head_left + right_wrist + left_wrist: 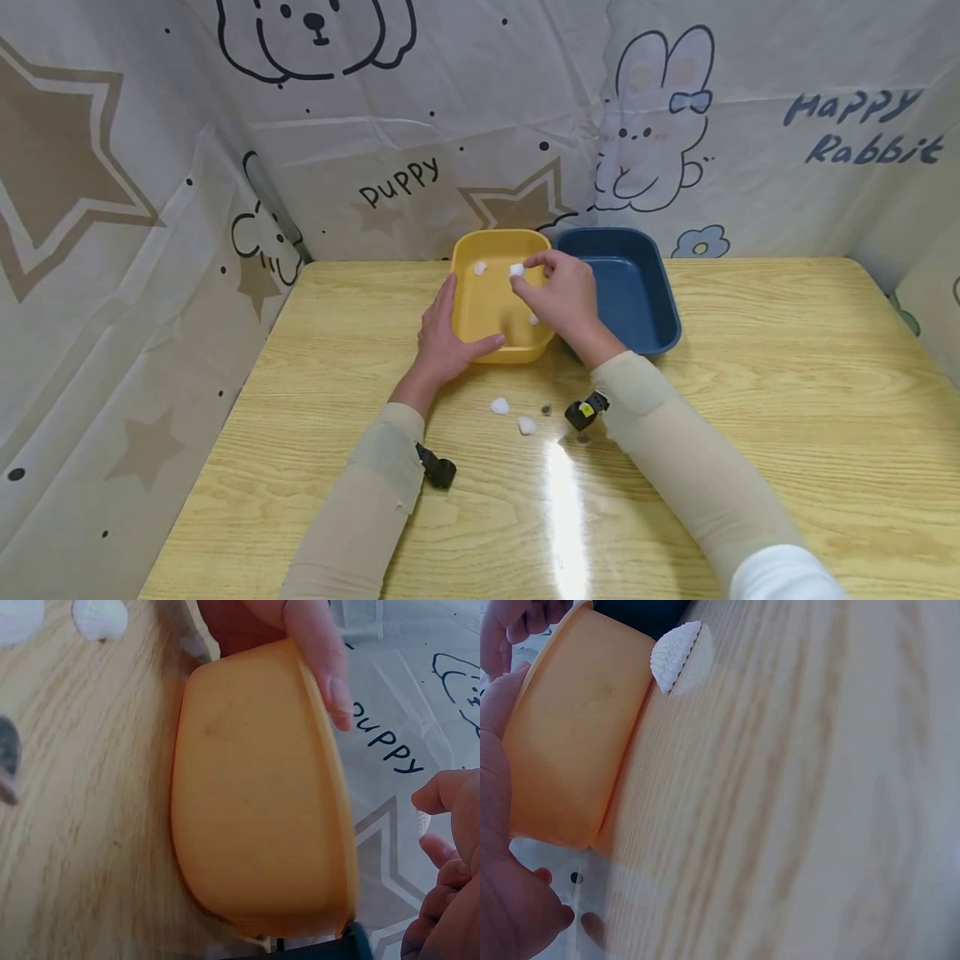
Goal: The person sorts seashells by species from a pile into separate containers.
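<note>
A white seashell [517,270] is pinched between the thumb and forefinger of my right hand [562,296], above the yellow bin [506,355]. Only a sliver of that shell [423,823] shows in the right wrist view. My left hand [441,343] holds the bin's near left corner, thumb over the front rim and fingers along the left wall. Inside the bin lie a white shell [480,267] and another pale piece [533,318], partly covered by the right hand. On the table in front are two white shells, one on the left [499,406] and one nearer [527,426].
A dark blue bin [670,321] stands right beside the yellow one. A small dark shell-like piece [546,409] and another brownish piece [583,440] lie on the wooden table [787,400]. A printed cloth [450,100] hangs behind the table.
</note>
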Demonstrator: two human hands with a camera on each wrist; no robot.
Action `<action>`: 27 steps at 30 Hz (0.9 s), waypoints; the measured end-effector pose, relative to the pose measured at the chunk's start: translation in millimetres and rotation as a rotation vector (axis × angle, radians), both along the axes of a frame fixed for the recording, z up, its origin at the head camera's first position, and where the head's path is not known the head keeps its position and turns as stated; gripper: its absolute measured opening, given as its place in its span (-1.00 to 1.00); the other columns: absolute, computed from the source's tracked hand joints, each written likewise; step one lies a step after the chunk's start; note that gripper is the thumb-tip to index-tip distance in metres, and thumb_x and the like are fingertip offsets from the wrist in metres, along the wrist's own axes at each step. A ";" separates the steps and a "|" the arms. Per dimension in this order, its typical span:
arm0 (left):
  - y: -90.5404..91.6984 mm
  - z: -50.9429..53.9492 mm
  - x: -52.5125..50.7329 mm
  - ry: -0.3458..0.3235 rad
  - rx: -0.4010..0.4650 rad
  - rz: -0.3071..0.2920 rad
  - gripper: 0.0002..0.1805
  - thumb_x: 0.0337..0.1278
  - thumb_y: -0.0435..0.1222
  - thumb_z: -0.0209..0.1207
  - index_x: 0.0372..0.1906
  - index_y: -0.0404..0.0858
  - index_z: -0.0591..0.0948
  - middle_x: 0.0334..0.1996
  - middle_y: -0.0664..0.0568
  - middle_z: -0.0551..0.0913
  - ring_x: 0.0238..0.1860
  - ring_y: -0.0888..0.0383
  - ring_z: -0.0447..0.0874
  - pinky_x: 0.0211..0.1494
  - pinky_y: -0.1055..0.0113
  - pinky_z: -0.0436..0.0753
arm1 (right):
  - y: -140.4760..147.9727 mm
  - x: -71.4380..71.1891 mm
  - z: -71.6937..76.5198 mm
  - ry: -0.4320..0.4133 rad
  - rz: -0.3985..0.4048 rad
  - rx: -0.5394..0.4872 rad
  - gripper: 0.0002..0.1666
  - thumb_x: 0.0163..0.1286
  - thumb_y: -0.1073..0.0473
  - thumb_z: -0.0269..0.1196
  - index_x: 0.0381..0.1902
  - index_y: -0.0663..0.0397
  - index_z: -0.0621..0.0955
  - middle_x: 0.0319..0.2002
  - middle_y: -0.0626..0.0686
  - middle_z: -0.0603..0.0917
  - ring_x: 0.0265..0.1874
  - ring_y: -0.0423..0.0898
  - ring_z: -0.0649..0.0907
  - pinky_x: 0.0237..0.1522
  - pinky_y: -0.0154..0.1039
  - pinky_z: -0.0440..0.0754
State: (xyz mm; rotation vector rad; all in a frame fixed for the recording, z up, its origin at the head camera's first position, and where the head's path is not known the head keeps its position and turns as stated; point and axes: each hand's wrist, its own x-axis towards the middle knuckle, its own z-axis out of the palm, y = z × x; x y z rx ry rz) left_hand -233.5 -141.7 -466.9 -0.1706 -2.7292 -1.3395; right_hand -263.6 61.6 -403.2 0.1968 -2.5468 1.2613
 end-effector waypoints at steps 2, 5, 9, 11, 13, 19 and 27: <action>0.0 -0.1 0.0 0.002 -0.007 0.001 0.34 -0.16 0.21 0.47 0.63 0.10 -0.16 0.59 0.18 -0.09 0.52 -0.07 -0.14 0.44 -0.17 -0.04 | -0.2 -2.9 -2.3 -0.011 -0.004 0.000 -0.61 0.22 -0.05 0.44 -0.14 0.10 0.71 -0.46 0.07 0.46 -0.36 0.00 0.44 -0.37 -0.16 0.34; 0.4 -0.7 0.0 -0.002 -0.007 0.002 0.33 -0.15 0.20 0.48 0.63 0.10 -0.15 0.59 0.18 -0.09 0.53 -0.06 -0.14 0.44 -0.17 -0.05 | 0.1 -6.8 -6.5 -0.035 -0.012 0.003 -0.61 0.22 -0.06 0.43 -0.14 0.09 0.71 -0.45 0.07 0.46 -0.37 -0.01 0.44 -0.37 -0.17 0.34; 1.0 -1.0 0.1 -0.008 -0.006 0.002 0.33 -0.14 0.17 0.48 0.63 0.10 -0.16 0.59 0.18 -0.09 0.53 -0.06 -0.15 0.44 -0.16 -0.06 | 0.7 -9.9 -11.6 -0.045 -0.018 0.001 -0.62 0.22 -0.06 0.43 -0.15 0.07 0.71 -0.46 0.07 0.46 -0.38 0.00 0.44 -0.36 -0.16 0.33; 1.1 -0.8 0.2 -0.006 -0.007 0.001 0.33 -0.14 0.17 0.48 0.63 0.10 -0.15 0.59 0.18 -0.09 0.53 -0.06 -0.15 0.44 -0.17 -0.06 | 0.9 -10.6 -13.8 -0.043 -0.016 -0.005 -0.63 0.22 -0.06 0.43 -0.16 0.07 0.71 -0.45 0.06 0.46 -0.37 0.00 0.45 -0.35 -0.16 0.34; 1.2 -0.8 0.1 -0.002 -0.008 0.002 0.33 -0.14 0.17 0.49 0.63 0.10 -0.15 0.59 0.19 -0.09 0.53 -0.05 -0.15 0.44 -0.16 -0.05 | 1.2 -11.0 -16.7 -0.046 -0.015 -0.012 -0.64 0.21 -0.06 0.43 -0.16 0.07 0.71 -0.45 0.05 0.46 -0.36 0.00 0.45 -0.34 -0.16 0.35; 0.6 -1.3 0.1 -0.002 -0.004 -0.001 0.33 -0.16 0.21 0.47 0.62 0.15 -0.16 0.59 0.21 -0.10 0.53 -0.03 -0.17 0.44 -0.17 -0.06 | 1.2 -12.1 -24.7 -0.035 -0.019 -0.017 -0.67 0.20 -0.03 0.44 -0.19 0.06 0.73 -0.48 0.04 0.46 -0.38 -0.02 0.45 -0.35 -0.17 0.36; 0.0 -0.1 0.5 0.011 -0.010 -0.006 0.34 -0.16 0.23 0.46 0.62 0.14 -0.17 0.59 0.21 -0.11 0.53 -0.04 -0.17 0.43 -0.18 -0.05 | 0.5 -14.2 -25.8 -0.015 -0.012 -0.018 -0.61 0.19 0.00 0.46 -0.14 0.15 0.73 -0.46 0.08 0.51 -0.38 -0.01 0.46 -0.34 -0.15 0.39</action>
